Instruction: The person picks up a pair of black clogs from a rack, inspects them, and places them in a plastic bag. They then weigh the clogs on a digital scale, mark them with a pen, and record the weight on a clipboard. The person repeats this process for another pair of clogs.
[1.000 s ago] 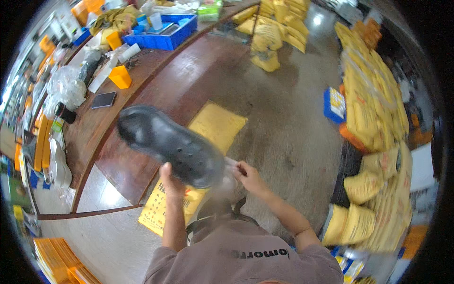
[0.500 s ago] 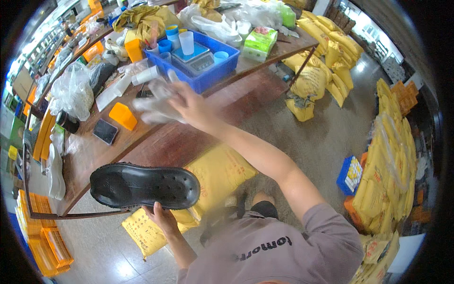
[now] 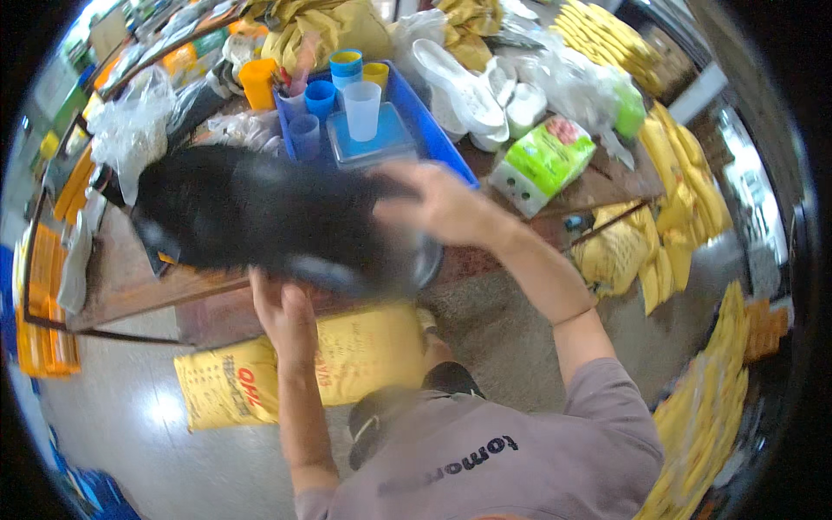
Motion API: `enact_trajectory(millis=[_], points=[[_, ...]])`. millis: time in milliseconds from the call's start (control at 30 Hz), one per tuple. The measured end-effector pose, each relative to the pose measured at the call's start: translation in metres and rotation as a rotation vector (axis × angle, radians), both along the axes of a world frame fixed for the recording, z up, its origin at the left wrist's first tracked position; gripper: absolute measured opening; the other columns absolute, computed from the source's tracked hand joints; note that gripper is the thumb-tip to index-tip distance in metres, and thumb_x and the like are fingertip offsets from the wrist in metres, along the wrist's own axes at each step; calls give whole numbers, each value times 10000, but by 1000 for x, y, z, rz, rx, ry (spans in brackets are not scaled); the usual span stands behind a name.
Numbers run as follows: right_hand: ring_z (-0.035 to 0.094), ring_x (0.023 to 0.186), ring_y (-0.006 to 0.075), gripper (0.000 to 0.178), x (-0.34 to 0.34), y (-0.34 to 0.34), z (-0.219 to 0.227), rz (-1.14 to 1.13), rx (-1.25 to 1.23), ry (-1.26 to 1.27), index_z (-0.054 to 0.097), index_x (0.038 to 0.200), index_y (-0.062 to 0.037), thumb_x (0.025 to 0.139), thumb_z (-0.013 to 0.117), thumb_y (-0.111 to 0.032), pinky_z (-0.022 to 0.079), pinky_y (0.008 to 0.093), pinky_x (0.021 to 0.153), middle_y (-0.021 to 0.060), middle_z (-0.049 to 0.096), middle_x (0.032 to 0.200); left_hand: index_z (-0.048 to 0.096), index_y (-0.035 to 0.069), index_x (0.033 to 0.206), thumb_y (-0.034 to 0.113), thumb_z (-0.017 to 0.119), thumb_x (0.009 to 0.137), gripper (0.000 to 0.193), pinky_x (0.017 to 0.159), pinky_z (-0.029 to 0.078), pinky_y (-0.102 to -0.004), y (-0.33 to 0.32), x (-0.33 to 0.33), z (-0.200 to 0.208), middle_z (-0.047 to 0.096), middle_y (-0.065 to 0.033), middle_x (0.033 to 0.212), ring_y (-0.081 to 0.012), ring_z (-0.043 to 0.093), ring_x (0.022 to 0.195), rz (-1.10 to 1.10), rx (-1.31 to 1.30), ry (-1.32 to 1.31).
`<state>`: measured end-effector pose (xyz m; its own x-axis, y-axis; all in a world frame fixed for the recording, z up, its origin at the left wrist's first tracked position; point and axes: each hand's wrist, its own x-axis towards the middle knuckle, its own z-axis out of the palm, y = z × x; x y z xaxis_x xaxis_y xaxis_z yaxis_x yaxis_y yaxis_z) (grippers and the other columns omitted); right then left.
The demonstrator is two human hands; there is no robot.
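Note:
A black shoe sole (image 3: pixel 269 208), blurred by motion, is held up over the table's near edge. My left hand (image 3: pixel 286 316) grips it from below, the thumb showing along the lower edge and the other fingers partly hidden. Over the sole's right end is my right hand (image 3: pixel 438 204), its fingers smeared, so whether they touch or grip is unclear. Just beyond the hands stands a blue tray (image 3: pixel 438 139) with a scale (image 3: pixel 373 143), and a translucent cup (image 3: pixel 362 111) is on that scale.
Several white shoe soles (image 3: pixel 468 91) and a green tissue pack (image 3: pixel 546 165) lie to the right on the wooden table (image 3: pixel 113 299). Clear plastic bags (image 3: pixel 134 126) are at the left. Yellow sacks (image 3: pixel 364 351) lie on the floor below, with more stacked at the right.
The shoe sole has been raised by my left hand. My right hand has come from a blurred whitish item over the table to the sole's right end. The view has shifted.

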<state>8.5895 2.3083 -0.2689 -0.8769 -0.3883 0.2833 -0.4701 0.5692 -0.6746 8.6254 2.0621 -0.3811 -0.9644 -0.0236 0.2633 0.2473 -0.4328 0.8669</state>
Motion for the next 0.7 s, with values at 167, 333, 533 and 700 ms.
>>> enact_trajectory(millis=[167, 333, 533, 700], points=[[594, 1139, 224, 669, -109, 135, 30, -129, -172, -248, 522, 1359, 72, 873, 718, -343, 408, 322, 1041, 150, 643, 1250, 440, -6, 1386, 267, 545, 1030, 460, 950, 494, -355, 81, -103, 35, 555, -142, 1307, -241, 563, 1188, 224, -177, 4], [612, 1041, 156, 487, -212, 177, 6, 59, -227, -390, 607, 1263, 33, 900, 692, -281, 450, 270, 948, 79, 673, 1140, 477, -21, 1348, 253, 628, 990, 475, 890, 508, -294, 86, -149, 23, 581, -145, 1275, -186, 592, 1112, 404, -483, -176], [632, 1008, 125, 442, -260, 162, -16, 136, -236, -531, 620, 1247, 20, 921, 675, -274, 475, 254, 904, 72, 679, 1106, 403, -70, 1398, 282, 870, 759, 867, 995, 478, -402, 108, -157, -23, 551, -254, 1326, -336, 564, 1209, 289, -1200, -337], [643, 986, 128, 520, -257, 167, 2, 190, -308, -540, 589, 1278, 24, 910, 679, -332, 488, 239, 875, 72, 678, 1094, 111, -218, 1453, 401, 955, 582, 1362, 1140, 335, -419, 147, -171, -21, 359, -405, 1422, -434, 391, 1364, 136, -1222, -482]])
